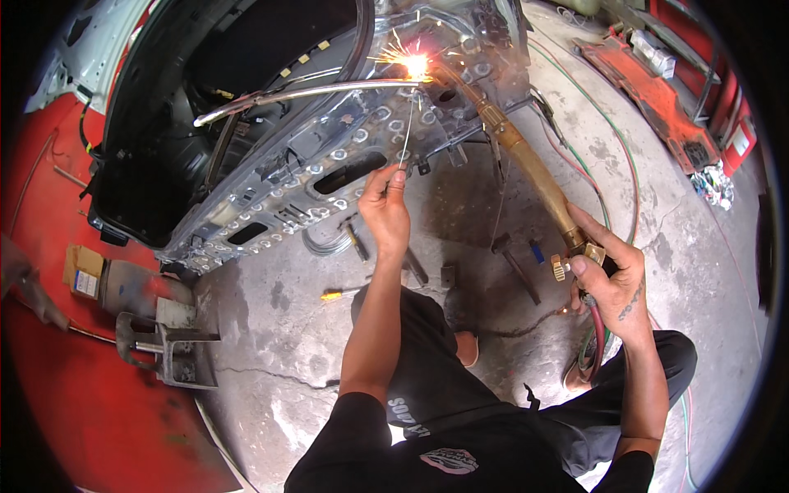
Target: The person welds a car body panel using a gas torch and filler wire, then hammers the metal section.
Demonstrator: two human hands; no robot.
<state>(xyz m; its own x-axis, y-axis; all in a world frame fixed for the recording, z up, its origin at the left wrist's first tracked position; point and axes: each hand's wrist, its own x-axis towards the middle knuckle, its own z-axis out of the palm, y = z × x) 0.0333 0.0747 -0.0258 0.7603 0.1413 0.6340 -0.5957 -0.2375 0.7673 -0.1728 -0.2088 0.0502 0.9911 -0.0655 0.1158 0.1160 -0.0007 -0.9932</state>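
The flame tip of the torch (526,160) is lost in a white glare with sparks (415,64), so the exact spot it meets the metal cannot be made out. The right hand (608,283) is clenched round the torch's brass handle near its knurled valve, and the long brass tube runs up and left to the glare. The left hand (385,205) pinches a thin, straight wire rod (406,135) between thumb and fingertips; the rod's upper end rises toward the sparks and fades in the brightness. Both tips work at the top edge of a car door (329,156) stood on its side, its bare inner panel grey, stamped with many oval holes, its far part dark and cut off by the rim. A curved shiny bar (304,92) crosses the door toward the glare. Red and green hoses (600,123) trail over the cracked concrete floor (279,345). Small tools (518,267) lie on the floor under the door, dim and hard to tell apart; a yellow-handled screwdriver (339,293) is clearer. The person's dark trousers hide the floor below.
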